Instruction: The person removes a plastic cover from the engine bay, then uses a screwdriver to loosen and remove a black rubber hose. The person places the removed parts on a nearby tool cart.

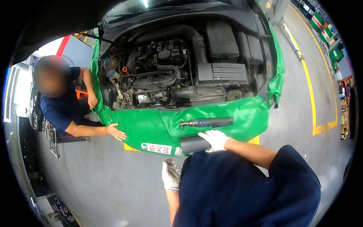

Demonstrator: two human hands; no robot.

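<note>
A dark grey, smooth, rounded case-like thing (194,144) lies against the front edge of the green car cover (151,123). My right hand (214,140), in a white glove, grips its right end; its exact kind does not show. Just beyond it, a slim cordless power ratchet (211,122) rests on the cover, head to the left, touched by no hand. Low beside my body hangs my left hand (171,174), in a white glove with a grey-stained palm. Its fingers are loosely bent, and nothing shows in them.
Ahead is the exposed engine bay (162,68) under a raised hood. A co-worker (64,109) stands at the left, one hand (116,131) flat on the cover. A lift post (276,13) stands at the far right, with shelves (345,102) beyond yellow floor lines.
</note>
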